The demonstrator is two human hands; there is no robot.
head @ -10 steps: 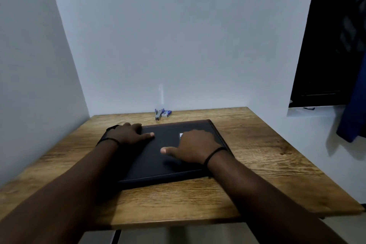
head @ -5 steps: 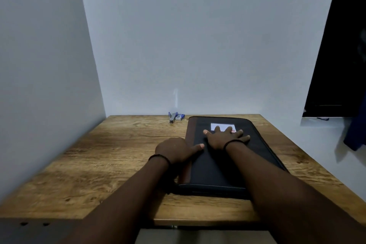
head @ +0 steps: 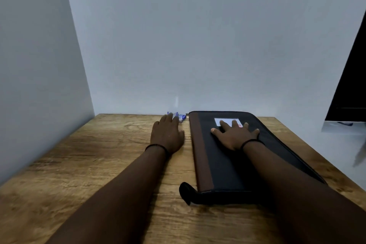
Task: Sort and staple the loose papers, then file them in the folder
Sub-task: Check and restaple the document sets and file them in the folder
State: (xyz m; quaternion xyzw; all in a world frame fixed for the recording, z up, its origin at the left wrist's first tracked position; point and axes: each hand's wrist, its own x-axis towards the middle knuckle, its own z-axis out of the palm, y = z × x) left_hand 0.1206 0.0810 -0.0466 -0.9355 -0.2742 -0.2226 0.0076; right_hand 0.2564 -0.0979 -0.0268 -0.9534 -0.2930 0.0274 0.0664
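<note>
A pale wall (head: 39, 65) rises along the left edge of a wooden surface (head: 89, 164) set into a corner, with a second pale wall (head: 198, 35) behind it. The person's left hand (head: 167, 136), a thin dark band (head: 156, 147) at the wrist, reaches across the surface toward the back wall, palm down, its fingers (head: 168, 120) extended and reaching to a small blurred blue-and-silver stapler (head: 175, 115); whether they touch or grasp it cannot be told, since the fingertips hide part of it. Just right of the stapler lies a small blue-and-white box (head: 183, 118), close against the far left corner of the folder (head: 227, 164). The folder, black with a brown strip down its left side, lies closed and flat on the right half of the surface, its far edge near the back wall and a dark tab (head: 185, 191) curling out at its near left corner. The right hand (head: 235, 134), also with a dark wristband (head: 251, 142), rests flat on the folder's cover, fingers (head: 223, 125) spread and straight, the tips overlapping a white label (head: 225, 120). A dark panel (head: 350, 85) stands at the far right.
</note>
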